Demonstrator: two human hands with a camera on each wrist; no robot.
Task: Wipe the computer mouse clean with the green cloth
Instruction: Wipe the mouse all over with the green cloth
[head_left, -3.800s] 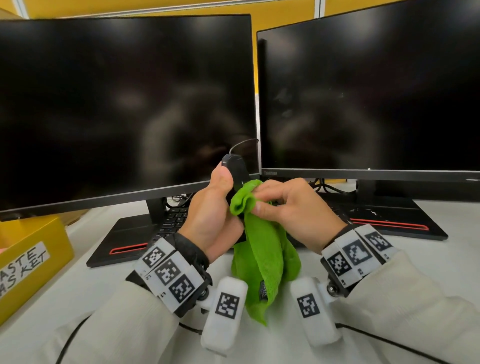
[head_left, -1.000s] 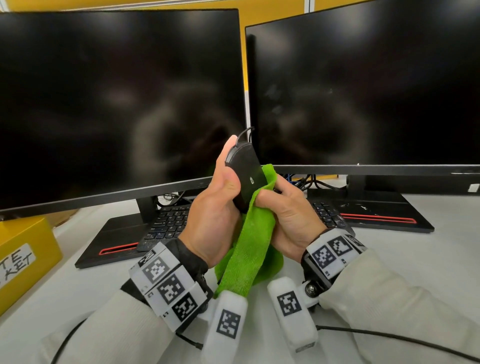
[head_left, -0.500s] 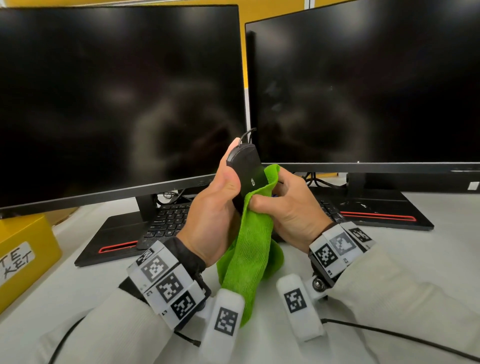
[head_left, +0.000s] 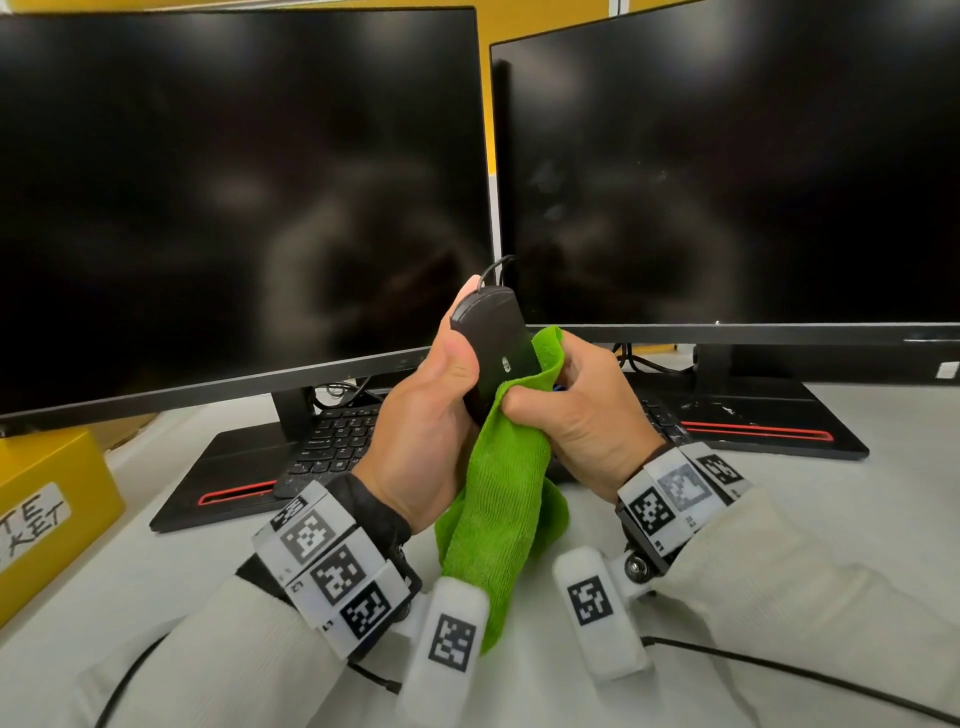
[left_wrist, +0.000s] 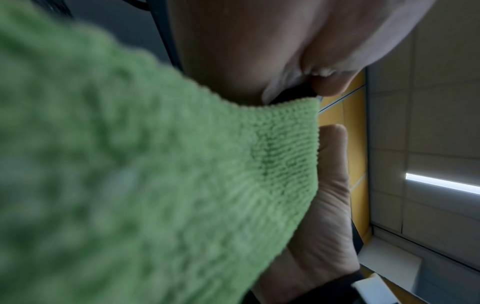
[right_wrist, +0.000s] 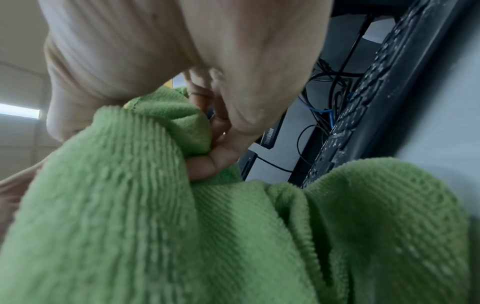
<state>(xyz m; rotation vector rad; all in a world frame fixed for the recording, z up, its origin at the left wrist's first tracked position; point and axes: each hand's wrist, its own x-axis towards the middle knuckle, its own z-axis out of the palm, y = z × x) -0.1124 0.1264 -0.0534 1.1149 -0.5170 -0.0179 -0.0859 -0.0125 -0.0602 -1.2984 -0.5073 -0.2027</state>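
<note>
Our left hand (head_left: 431, 410) grips the mouse (head_left: 493, 348) upright above the desk (head_left: 857, 525), underside toward us, long axis near vertical, cord end on top. Our right hand (head_left: 576, 415) pinches the cloth (head_left: 498, 499) against the mouse's lower right edge, thumb in front, fingers curled behind. The bare upper underside lies just above and left of that thumb, so we judge the next stroke runs upward along the axis.

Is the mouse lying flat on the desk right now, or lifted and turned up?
Lifted and upright. The left hand holds the mouse above the desk, cable end up, while the right hand presses the green cloth against it.
</note>
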